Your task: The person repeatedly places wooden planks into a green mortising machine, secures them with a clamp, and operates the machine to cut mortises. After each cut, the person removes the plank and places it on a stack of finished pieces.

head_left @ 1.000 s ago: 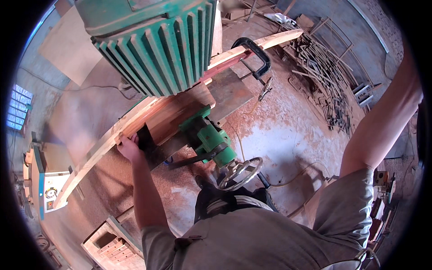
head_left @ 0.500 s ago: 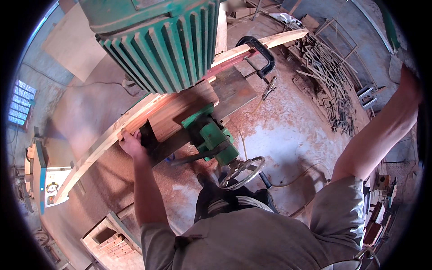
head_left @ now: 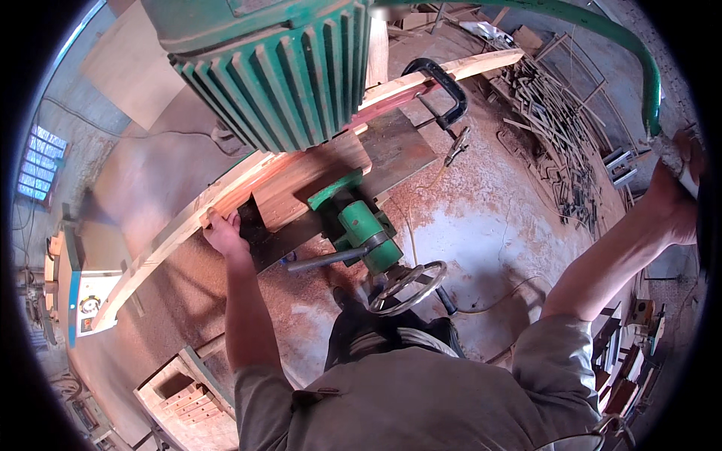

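Observation:
A green finned motor (head_left: 282, 83) of a machine fills the upper left of the head view. Beneath it, a long curved wooden beam (head_left: 180, 219) lies against a reddish wood block (head_left: 308, 177). My left hand (head_left: 226, 231) is closed on the beam's near edge, left of the motor. At the far right, my right hand (head_left: 677, 192) grips the wrapped end of a bent green lever (head_left: 648, 75), partly lost at the dark rim. A black G-clamp (head_left: 449, 94) sits on the beam's right part. The motor hides where the tool meets the wood.
In front of me stand a green vise (head_left: 365, 229) with a bar handle (head_left: 323, 261) and a metal handwheel (head_left: 410, 289). Sawdust covers the floor. Several thin strips (head_left: 556, 128) lie piled at right; a wooden cabinet (head_left: 188, 402) stands lower left.
The green lever has swung down into fuller view at the right, with my right hand lower on its end. My left hand stays on the beam; the view has shifted slightly.

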A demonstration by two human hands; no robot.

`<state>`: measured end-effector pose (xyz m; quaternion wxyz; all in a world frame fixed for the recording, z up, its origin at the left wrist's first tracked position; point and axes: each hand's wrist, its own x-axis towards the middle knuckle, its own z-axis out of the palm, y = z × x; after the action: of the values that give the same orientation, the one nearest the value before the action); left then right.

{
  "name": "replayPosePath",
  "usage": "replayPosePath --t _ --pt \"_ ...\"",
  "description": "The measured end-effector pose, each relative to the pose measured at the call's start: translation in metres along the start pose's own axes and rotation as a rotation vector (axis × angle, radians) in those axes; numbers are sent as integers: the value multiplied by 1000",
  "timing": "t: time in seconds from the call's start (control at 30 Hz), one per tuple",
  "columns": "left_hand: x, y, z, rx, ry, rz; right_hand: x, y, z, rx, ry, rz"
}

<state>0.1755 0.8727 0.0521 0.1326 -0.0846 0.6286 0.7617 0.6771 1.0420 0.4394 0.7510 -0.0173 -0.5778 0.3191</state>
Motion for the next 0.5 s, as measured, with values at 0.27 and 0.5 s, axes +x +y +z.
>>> replayPosePath --t 0.27,0.5 --pt "0 -1 -4 -32 -68 0 -40 -13 -36 250 60 133" --pt "0 0 -1 -7 -19 -25 -100 -10 -63 298 109 149"
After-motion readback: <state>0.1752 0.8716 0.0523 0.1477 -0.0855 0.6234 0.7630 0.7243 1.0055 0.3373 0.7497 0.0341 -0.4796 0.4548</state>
